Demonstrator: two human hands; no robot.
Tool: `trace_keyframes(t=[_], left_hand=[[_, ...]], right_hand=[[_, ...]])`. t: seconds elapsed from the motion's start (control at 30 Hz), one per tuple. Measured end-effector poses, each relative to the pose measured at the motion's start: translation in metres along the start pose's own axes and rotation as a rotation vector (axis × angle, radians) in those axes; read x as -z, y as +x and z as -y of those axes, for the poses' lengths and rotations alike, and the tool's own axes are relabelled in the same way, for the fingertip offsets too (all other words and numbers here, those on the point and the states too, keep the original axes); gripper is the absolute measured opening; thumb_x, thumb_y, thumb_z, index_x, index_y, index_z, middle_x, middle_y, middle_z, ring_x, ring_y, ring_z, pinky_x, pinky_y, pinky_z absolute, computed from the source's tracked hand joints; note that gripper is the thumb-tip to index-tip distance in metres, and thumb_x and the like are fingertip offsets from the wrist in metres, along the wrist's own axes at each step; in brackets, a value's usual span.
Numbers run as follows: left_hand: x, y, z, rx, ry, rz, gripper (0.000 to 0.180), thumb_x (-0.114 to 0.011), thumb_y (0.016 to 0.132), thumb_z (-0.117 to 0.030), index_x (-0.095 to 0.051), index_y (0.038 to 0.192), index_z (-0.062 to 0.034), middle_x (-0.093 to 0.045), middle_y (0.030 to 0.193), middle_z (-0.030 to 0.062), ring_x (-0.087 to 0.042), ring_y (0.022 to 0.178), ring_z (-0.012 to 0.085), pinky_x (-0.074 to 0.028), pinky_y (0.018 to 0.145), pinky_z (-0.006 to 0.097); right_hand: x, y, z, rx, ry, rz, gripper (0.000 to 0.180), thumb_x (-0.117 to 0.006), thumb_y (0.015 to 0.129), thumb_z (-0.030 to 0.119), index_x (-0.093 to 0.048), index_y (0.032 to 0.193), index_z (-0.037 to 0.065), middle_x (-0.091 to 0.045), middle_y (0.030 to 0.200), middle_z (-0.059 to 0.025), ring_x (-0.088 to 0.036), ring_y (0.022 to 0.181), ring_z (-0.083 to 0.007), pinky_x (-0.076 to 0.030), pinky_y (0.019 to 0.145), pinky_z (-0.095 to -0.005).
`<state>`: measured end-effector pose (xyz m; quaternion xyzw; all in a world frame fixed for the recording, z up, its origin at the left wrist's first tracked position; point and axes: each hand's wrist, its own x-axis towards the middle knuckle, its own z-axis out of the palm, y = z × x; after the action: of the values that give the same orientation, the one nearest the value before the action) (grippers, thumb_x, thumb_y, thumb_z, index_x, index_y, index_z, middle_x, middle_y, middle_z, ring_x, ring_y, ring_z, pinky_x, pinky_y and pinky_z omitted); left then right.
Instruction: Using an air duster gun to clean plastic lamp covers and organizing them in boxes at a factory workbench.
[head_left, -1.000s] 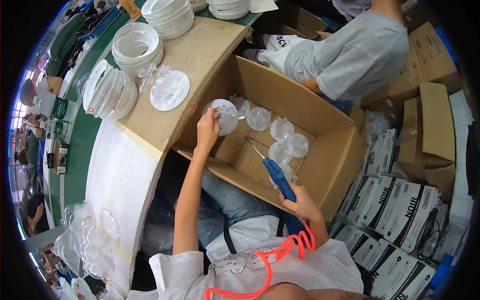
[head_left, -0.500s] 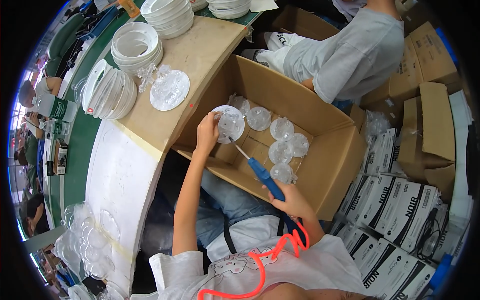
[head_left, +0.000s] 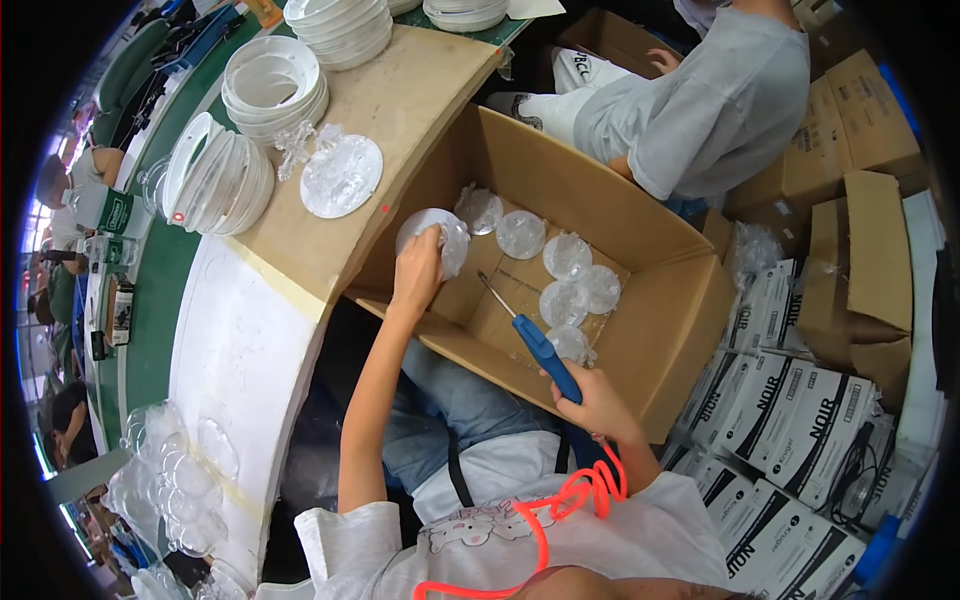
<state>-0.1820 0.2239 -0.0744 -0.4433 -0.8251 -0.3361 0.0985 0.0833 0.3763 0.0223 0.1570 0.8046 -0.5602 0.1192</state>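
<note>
At the far left, clear plastic rounds [head_left: 190, 475] lie clustered on a white tabletop [head_left: 240, 340]. Above them, a leaning stack of white rings [head_left: 222, 185] stands beside a more upright ring stack [head_left: 275, 90]. Just right of these, a white disc with clear plastic on it [head_left: 342, 176] lies on the tan board [head_left: 425, 70].

The left hand [head_left: 420, 268] grips a white-rimmed disc [head_left: 456, 240], holding it above the left part of the open cardboard box [head_left: 590, 185]; the exact finger placement is partly hidden. Several clear discs [head_left: 521, 236] lie on the box floor, some touching or overlapping.

The right hand [head_left: 592, 400] is wrapped around the blue handle of a slim-shafted tool [head_left: 543, 350]. Its tip points up and left, apart from the held disc. A red coiled cord [head_left: 575, 490] hangs below the right wrist.

Beyond the box is a person in a grey shirt [head_left: 690, 110]. Printed white cartons [head_left: 790, 420] are stacked at the right.
</note>
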Motion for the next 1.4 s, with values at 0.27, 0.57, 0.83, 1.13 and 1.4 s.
trace_keyframes(t=[0.27,0.57,0.83,1.13,1.4], left_hand=[[-0.017,0.011,-0.008,0.595,-0.027,-0.023,0.013,-0.043,0.086,-0.009,-0.035,0.094,-0.0008,-0.056,0.072,0.0268,-0.054,0.068,0.0452,-0.041,0.058,0.053],[-0.027,0.013,-0.027,0.542,-0.123,-0.073,0.012,-0.042,0.086,-0.008,-0.033,0.09,-0.0021,-0.055,0.067,0.0267,-0.053,0.065,0.0458,-0.039,0.056,0.053],[-0.006,-0.004,0.006,0.129,-0.083,0.06,0.026,-0.047,0.079,0.001,-0.044,0.104,-0.0032,-0.055,0.076,0.0215,-0.055,0.075,0.0376,-0.043,0.065,0.045],[-0.005,-0.013,0.002,0.16,-0.047,0.193,0.022,-0.048,0.08,-0.001,-0.046,0.101,-0.0053,-0.055,0.077,0.0194,-0.054,0.076,0.0366,-0.042,0.067,0.044],[0.01,-0.008,-0.001,0.068,-0.046,0.107,0.026,-0.049,0.073,0.006,-0.049,0.096,-0.0038,-0.056,0.08,0.0166,-0.053,0.077,0.0337,-0.042,0.068,0.041]], right_hand=[[-0.036,0.008,-0.002,0.027,-0.217,0.057,0.04,-0.056,0.067,0.011,-0.051,0.106,0.004,-0.059,0.073,-0.0156,-0.058,0.068,-0.034,-0.045,0.063,-0.0394],[-0.025,-0.001,0.004,-0.04,-0.238,-0.011,0.039,-0.056,0.068,0.01,-0.053,0.106,0.005,-0.059,0.07,-0.0132,-0.058,0.064,-0.0319,-0.045,0.062,-0.0384],[0.002,-0.004,-0.008,-0.04,0.068,-0.107,0.027,-0.055,0.071,0.009,-0.057,0.098,0.004,-0.059,0.066,-0.0092,-0.06,0.06,-0.0219,-0.046,0.06,-0.0313],[0.001,0.002,-0.007,0.025,0.048,-0.072,0.027,-0.054,0.072,0.009,-0.056,0.099,0.006,-0.058,0.065,-0.0085,-0.058,0.058,-0.0222,-0.045,0.058,-0.0317],[0.002,0.003,-0.012,0.051,0.062,-0.024,0.028,-0.054,0.071,0.01,-0.056,0.099,0.005,-0.057,0.066,-0.0063,-0.056,0.059,-0.0185,-0.044,0.059,-0.0298]])
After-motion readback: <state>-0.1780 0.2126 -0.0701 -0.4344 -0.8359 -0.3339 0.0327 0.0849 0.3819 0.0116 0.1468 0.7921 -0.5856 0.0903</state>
